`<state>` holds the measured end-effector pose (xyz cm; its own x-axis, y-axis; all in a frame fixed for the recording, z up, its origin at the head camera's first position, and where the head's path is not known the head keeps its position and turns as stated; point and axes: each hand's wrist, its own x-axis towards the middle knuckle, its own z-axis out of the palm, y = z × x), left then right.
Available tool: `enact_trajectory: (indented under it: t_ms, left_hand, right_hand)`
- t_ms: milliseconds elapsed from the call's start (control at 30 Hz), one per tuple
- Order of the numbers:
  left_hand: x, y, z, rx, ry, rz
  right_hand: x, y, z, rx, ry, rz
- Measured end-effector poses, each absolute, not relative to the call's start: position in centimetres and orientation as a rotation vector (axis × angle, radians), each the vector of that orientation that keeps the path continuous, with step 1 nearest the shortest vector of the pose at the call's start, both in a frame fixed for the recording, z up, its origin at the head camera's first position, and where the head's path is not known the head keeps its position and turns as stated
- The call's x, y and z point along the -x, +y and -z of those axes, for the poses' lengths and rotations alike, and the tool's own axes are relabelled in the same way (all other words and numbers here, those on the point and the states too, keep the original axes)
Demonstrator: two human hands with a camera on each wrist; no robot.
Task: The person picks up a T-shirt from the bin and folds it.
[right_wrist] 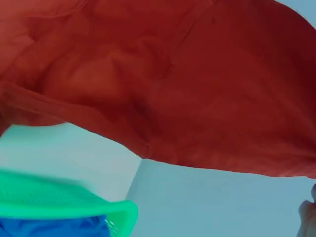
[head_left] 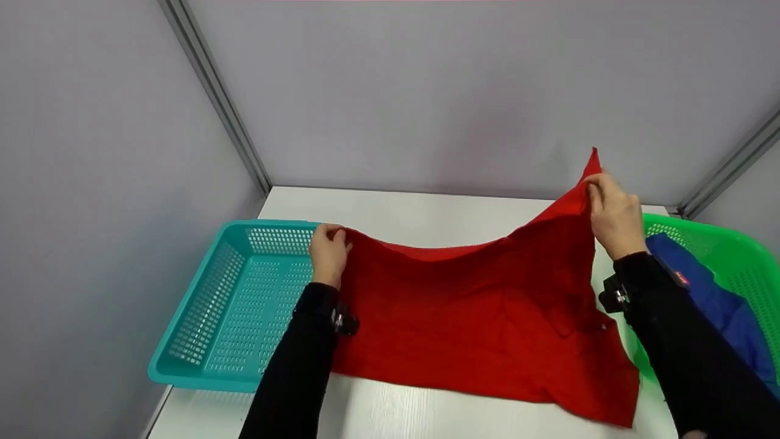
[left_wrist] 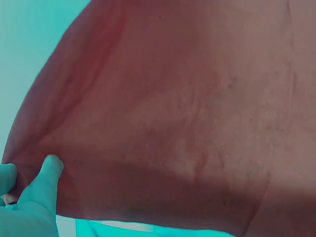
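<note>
A red cloth garment [head_left: 469,317] stretches between both hands, its far edge lifted and sagging in the middle while the near part lies over the table. My left hand [head_left: 329,253] pinches the far left corner, beside the teal basket; in the left wrist view the thumb [left_wrist: 47,175] presses against the fabric. Higher up, my right hand [head_left: 615,216] pinches the far right part, with a pointed tip of cloth sticking up above the fingers. The right wrist view shows the cloth [right_wrist: 148,89] hanging taut, with only a bit of the hand [right_wrist: 308,217] at the edge.
On the left stands a teal perforated basket [head_left: 234,305] with nothing in it. A green basket [head_left: 737,244] at the right holds blue clothing [head_left: 713,299], partly behind my right sleeve. The white table [head_left: 402,210] meets grey panels [head_left: 463,97] at the back and sides.
</note>
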<state>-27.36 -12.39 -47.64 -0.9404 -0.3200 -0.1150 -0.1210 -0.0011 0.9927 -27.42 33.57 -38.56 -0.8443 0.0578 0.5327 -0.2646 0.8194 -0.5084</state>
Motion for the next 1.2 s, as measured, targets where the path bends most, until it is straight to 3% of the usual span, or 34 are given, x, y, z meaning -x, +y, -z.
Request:
enact_trajectory:
  t_ms: [367, 767, 1200]
  left_hand:
    - [27.0, -12.9, 47.9, -0.447, -2.396, 1.738]
    - [26.0, -13.8, 49.0, -0.447, -2.595, 1.508]
    - [24.5, -14.1, 51.2, -0.161, -2.797, 0.717]
  right_hand:
    - [26.7, 34.2, 40.6, -0.260, -2.528, -0.674]
    - [19.0, 35.7, 44.5, -0.719, -2.326, -0.526]
    - [13.4, 36.1, 48.4, -1.145, -2.985, -1.195]
